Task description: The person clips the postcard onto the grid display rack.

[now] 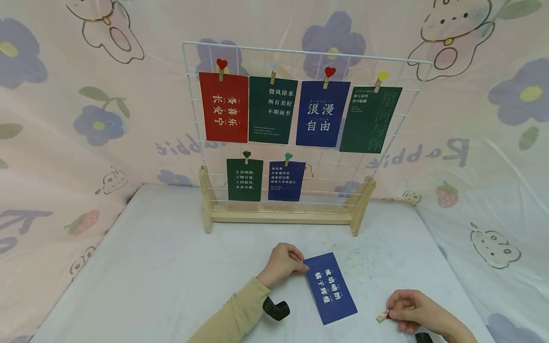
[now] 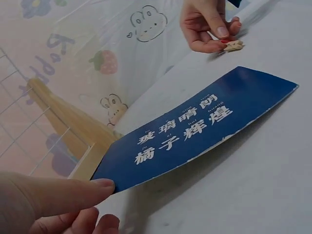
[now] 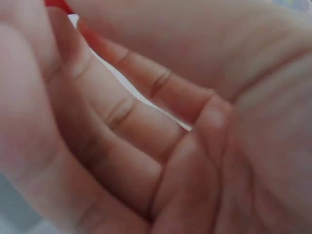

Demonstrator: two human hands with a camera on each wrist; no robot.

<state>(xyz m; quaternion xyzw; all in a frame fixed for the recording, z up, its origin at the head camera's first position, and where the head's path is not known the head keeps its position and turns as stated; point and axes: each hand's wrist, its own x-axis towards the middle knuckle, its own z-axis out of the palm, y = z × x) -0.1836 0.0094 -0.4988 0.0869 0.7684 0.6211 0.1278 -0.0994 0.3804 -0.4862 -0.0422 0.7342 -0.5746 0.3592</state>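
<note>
My left hand (image 1: 282,265) pinches one corner of a blue card (image 1: 330,288) with white Chinese characters. In the left wrist view the card (image 2: 190,129) slants up from the thumb, its near edge raised above the white tabletop. Off to the right, my right hand (image 1: 418,312) holds a small wooden clothespin (image 1: 381,317) with a red heart between thumb and fingers. The clothespin (image 2: 234,46) points toward the card, apart from it. Mostly fingers and palm fill the right wrist view, with a bit of red (image 3: 59,5) at the top left.
Behind the hands stands a white wire grid (image 1: 309,51) on a wooden base (image 1: 280,217). A red card (image 1: 225,107) and several green and blue cards hang from it by heart clothespins in two rows. A patterned curtain (image 1: 43,157) surrounds the white table (image 1: 171,247).
</note>
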